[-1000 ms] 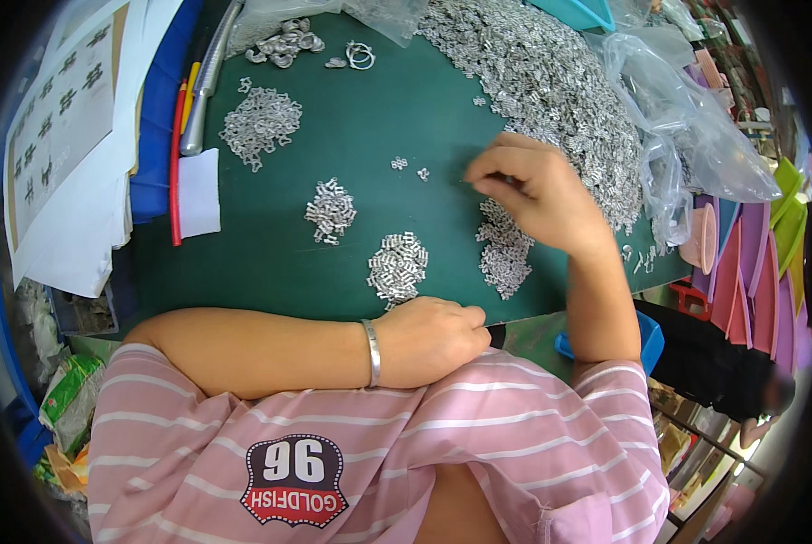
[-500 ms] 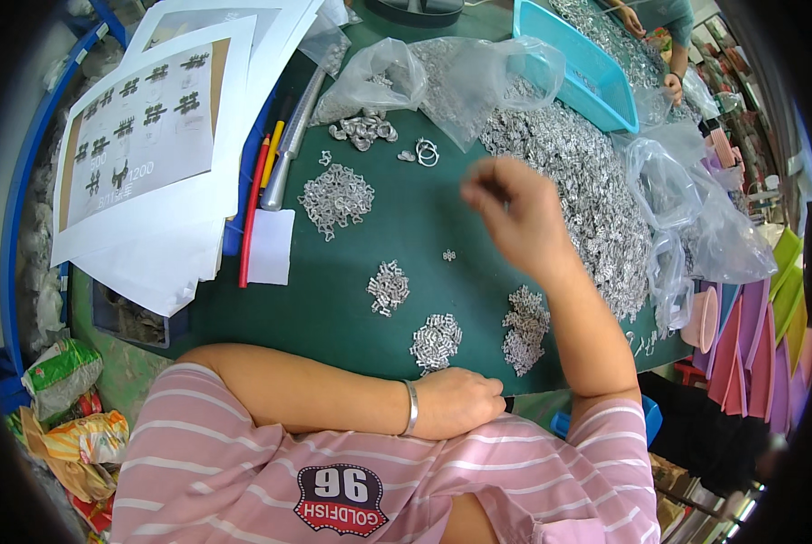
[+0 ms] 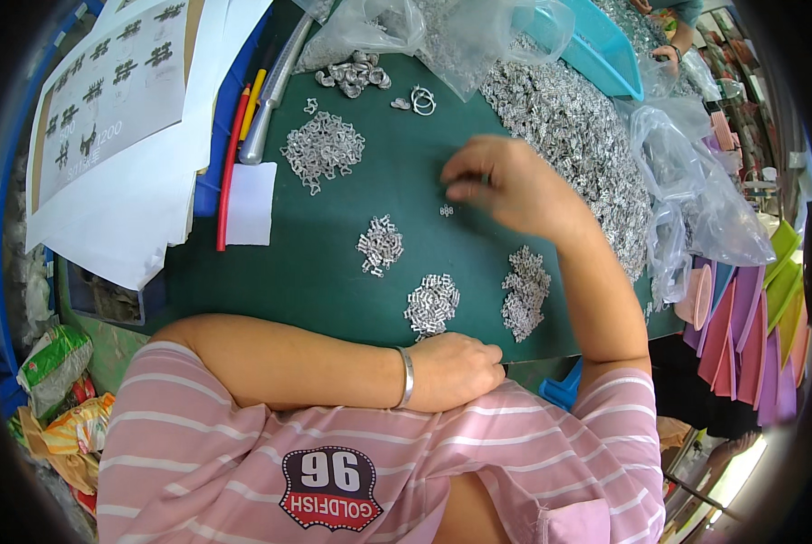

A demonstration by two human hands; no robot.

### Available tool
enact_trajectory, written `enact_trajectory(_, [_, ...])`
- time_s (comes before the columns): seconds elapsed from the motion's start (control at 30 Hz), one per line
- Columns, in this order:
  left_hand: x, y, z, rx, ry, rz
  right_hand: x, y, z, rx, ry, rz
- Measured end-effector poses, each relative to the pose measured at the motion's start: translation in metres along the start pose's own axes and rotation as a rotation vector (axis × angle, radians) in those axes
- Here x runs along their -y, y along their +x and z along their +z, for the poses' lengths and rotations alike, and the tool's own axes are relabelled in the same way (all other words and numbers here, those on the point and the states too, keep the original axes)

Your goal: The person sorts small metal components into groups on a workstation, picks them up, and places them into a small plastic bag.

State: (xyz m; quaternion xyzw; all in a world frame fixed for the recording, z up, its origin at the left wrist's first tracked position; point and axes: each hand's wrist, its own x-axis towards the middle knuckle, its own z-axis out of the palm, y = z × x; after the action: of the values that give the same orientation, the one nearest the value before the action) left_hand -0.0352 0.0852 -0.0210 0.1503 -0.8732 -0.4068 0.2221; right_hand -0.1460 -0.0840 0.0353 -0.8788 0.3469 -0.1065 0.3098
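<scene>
Over counter (image 3: 243, 286), right hand (image 3: 515, 188) blurred: fingers (image 3: 469, 156) parted, hold unclear; best pinch metal piece (image 3: 447, 210) lightly. Left hand (image 3: 454, 370) curled, hold hidden.

White printed paper sheets (image 3: 106, 218) lie at the left, near a slim red stick (image 3: 233, 168), a shorter yellow stick (image 3: 253, 103) and a tapered silver metal rod (image 3: 277, 95); a turquoise plastic bin (image 3: 602, 74) stands at upper right.

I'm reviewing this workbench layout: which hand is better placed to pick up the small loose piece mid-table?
Probably the right hand: its fingers are close to the small loose piece. The left hand lies by the edge of the green table, with a metal-piece pile in between.
</scene>
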Motion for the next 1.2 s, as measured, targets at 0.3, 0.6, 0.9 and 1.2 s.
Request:
enact_trajectory(0.3, [0.000, 0.000, -0.004, -0.003, -0.042, 0.010, 0.015, -0.040, 0.030, -0.170, -0.198, -0.048])
enact_trajectory(0.6, [-0.001, 0.001, -0.004, 0.035, 0.019, 0.007, -0.023, -0.054, 0.011, -0.495, -0.541, 0.196])
enact_trajectory(0.9, [0.000, 0.002, -0.004, 0.009, 0.002, 0.007, -0.018, -0.086, 0.010, -0.476, -0.379, 0.287])
enact_trajectory(1.2, [-0.001, 0.002, -0.005, 0.005, 0.002, 0.006, -0.009, -0.095, 0.008, -0.372, -0.121, 0.386])
